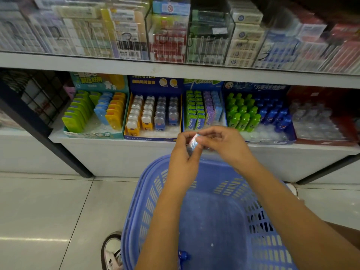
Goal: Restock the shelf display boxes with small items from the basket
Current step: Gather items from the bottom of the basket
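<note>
1. above the blue slotted plastic basket (pixel 152 201), left hand (pixel 181 158) and right hand (pixel 222 143) both pinch a small blue-white packet (pixel 192 143).
2. one small blue item (pixel 185 257) lies inside the basket.

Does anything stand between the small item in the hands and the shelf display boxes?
Nothing visible. The left hand and right hand hold the small item before the open display box, over the basket.

"Gaspard et Lisa" on blue box (pixel 153 82), perhaps "3" on clear case (pixel 266 52)
</note>
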Available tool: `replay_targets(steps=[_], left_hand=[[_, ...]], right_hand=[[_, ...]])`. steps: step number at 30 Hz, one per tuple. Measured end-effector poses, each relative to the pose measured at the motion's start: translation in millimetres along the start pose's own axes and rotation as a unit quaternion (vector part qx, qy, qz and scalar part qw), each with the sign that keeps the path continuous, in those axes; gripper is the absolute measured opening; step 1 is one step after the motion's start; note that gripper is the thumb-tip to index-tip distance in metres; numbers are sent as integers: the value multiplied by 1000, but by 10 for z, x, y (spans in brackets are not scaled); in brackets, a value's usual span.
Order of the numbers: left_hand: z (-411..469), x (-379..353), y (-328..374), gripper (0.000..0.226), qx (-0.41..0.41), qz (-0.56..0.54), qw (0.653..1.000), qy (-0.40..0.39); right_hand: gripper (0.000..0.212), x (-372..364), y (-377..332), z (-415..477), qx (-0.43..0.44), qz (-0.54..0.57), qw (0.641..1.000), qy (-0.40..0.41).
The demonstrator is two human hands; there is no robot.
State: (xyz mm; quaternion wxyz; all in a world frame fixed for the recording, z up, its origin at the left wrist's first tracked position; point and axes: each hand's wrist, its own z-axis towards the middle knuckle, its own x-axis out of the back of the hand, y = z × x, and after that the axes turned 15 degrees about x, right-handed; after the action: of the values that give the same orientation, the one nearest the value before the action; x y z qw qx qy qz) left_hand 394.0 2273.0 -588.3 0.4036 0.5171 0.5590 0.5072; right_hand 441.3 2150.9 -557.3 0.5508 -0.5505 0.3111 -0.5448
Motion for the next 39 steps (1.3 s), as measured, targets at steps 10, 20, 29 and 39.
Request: replay_targets(steps=[10,20,29,39], left_hand=[[167,-146,-31,56,-71,345,936,-10],[214,-174,-179,62,-85,383,920,-5],[216,-164,-182,61,-83,380,921,-6],[257,-137,-191,60,-81,374,924,-13]], right_hand=[[14,576,91,317,109,-281,946,122],[24,649,58,718,140,-394,907,-56],[22,694,11,840,69,-391,915,-75],[25,630,91,918,44,-422,901,-94]])
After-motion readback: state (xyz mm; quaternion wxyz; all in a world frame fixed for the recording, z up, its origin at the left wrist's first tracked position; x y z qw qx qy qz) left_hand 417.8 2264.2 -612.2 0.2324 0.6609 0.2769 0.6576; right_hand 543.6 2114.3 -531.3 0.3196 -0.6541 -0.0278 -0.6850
